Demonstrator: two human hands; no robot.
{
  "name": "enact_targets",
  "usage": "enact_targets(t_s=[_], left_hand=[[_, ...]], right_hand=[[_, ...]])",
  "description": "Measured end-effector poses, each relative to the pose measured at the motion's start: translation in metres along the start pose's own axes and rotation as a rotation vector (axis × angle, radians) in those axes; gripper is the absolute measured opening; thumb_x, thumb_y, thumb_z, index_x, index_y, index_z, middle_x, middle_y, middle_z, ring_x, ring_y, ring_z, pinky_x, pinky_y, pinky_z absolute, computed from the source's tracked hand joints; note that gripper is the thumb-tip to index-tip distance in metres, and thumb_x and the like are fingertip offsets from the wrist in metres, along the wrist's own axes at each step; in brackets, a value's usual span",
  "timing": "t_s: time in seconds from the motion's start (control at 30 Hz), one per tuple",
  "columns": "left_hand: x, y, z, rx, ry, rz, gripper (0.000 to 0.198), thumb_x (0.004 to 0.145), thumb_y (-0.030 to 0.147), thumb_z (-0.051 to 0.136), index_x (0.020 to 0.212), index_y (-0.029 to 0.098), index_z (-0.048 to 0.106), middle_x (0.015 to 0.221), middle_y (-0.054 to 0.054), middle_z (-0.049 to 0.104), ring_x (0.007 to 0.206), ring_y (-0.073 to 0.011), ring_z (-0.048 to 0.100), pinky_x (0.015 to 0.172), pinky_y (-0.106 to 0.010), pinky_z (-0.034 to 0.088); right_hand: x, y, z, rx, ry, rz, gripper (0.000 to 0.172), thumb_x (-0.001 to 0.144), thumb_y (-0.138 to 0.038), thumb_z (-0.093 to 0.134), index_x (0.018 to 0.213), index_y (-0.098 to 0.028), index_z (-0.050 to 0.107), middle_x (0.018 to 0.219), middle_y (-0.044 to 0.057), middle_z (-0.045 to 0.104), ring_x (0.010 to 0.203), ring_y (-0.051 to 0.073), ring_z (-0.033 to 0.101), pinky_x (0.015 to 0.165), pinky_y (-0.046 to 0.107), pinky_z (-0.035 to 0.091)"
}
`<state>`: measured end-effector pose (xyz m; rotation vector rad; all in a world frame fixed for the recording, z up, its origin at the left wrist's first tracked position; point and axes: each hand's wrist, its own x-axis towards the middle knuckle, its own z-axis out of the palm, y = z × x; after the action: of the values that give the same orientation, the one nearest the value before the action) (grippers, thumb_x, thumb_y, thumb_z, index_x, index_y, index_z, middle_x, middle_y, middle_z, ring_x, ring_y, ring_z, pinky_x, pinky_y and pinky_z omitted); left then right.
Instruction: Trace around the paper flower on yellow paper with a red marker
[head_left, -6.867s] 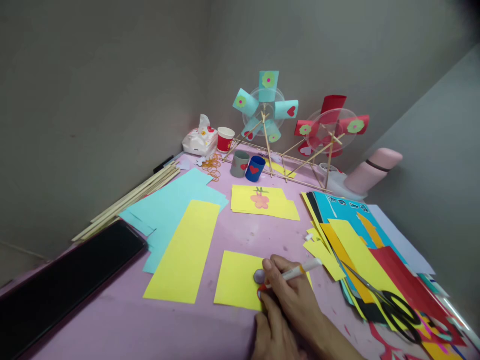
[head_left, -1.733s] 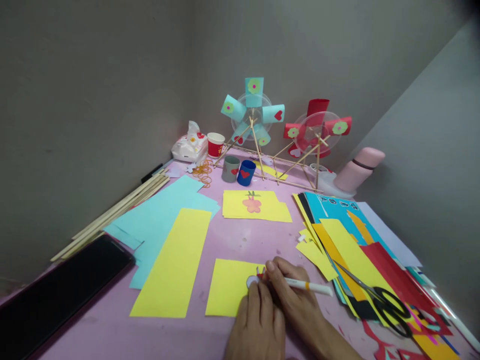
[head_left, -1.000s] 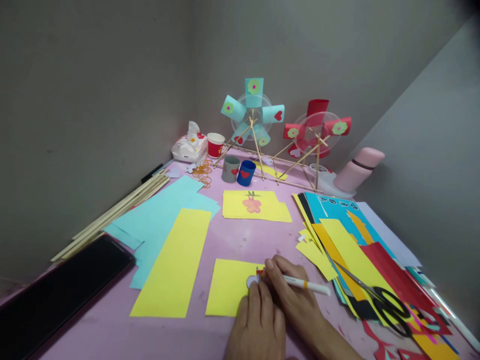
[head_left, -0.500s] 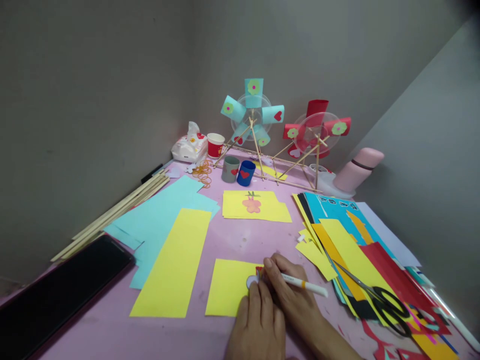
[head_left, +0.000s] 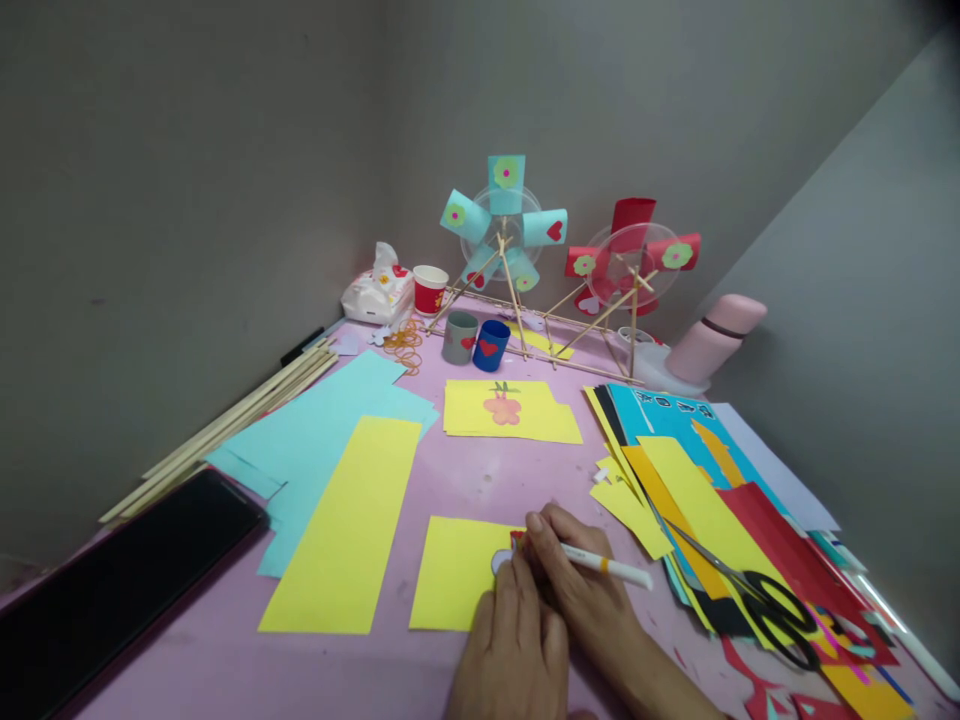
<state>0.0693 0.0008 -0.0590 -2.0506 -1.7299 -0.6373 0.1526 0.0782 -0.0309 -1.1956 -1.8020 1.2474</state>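
My right hand (head_left: 581, 580) is closed round a white marker (head_left: 615, 571) with an orange band; its tip is hidden by the fingers. Beside it, my left hand (head_left: 514, 640) lies with its fingers together, pressing on a yellow paper piece (head_left: 450, 575) and on the lower edge of a small pale lilac cutout (head_left: 500, 562). A small red patch (head_left: 517, 538) shows next to the right fingertips. Farther back lie yellow cards (head_left: 555, 418) with a pink flower on top.
Left are a phone (head_left: 127, 590), light blue sheets (head_left: 322, 430), a yellow strip (head_left: 352, 530) and sticks (head_left: 232, 430). Right are scissors (head_left: 776, 600) on coloured paper and a pink bottle (head_left: 716, 340). Behind stand paper rings (head_left: 460, 338) and two paper wheels (head_left: 504, 230) on stick frames.
The view has shifted very slightly. Both hands stay nearly in place, with the marker still in my right hand.
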Motion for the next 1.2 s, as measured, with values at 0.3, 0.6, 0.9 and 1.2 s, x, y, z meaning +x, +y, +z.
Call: enact_targets(t_s=[0.3, 0.6, 0.9, 1.2], left_hand=[[0.0011, -0.0032, -0.0043, 0.034, -0.044, 0.053, 0.062, 0.06, 0.068, 0.064, 0.093, 0.016, 0.068, 0.108, -0.015, 0.07, 0.096, -0.0296, 0.065, 0.077, -0.036, 0.046], [0.0007, -0.0067, -0.0065, 0.101, -0.156, 0.172, 0.072, 0.059, 0.072, 0.061, 0.099, 0.013, 0.065, 0.114, -0.023, 0.065, 0.1, -0.034, 0.063, 0.077, -0.039, 0.048], [0.0016, -0.006, -0.0073, 0.059, -0.154, 0.136, 0.069, 0.057, 0.07, 0.064, 0.097, 0.013, 0.065, 0.116, -0.023, 0.064, 0.1, -0.0336, 0.064, 0.077, -0.039, 0.048], [0.0047, -0.006, -0.006, 0.023, -0.21, 0.127, 0.07, 0.061, 0.074, 0.056, 0.096, 0.014, 0.064, 0.116, -0.025, 0.064, 0.1, -0.0353, 0.064, 0.076, -0.04, 0.052]], right_hand=[[0.0007, -0.0028, -0.0012, 0.096, 0.064, 0.057, 0.043, 0.089, -0.052, 0.043, 0.058, -0.021, 0.042, 0.054, -0.006, 0.036, 0.052, 0.012, 0.036, 0.05, 0.025, 0.031], [0.0005, 0.0008, -0.0023, 0.085, 0.012, 0.084, 0.042, 0.086, -0.053, 0.047, 0.059, -0.023, 0.038, 0.054, -0.006, 0.035, 0.05, 0.012, 0.032, 0.046, 0.026, 0.026], [0.0014, -0.0009, -0.0003, 0.024, 0.012, 0.022, 0.043, 0.09, -0.05, 0.042, 0.059, -0.023, 0.03, 0.053, -0.008, 0.026, 0.049, 0.01, 0.024, 0.046, 0.026, 0.023], [0.0028, -0.001, -0.0003, 0.014, 0.017, 0.049, 0.045, 0.089, -0.053, 0.043, 0.058, -0.022, 0.031, 0.052, -0.008, 0.029, 0.05, 0.01, 0.028, 0.046, 0.025, 0.024]])
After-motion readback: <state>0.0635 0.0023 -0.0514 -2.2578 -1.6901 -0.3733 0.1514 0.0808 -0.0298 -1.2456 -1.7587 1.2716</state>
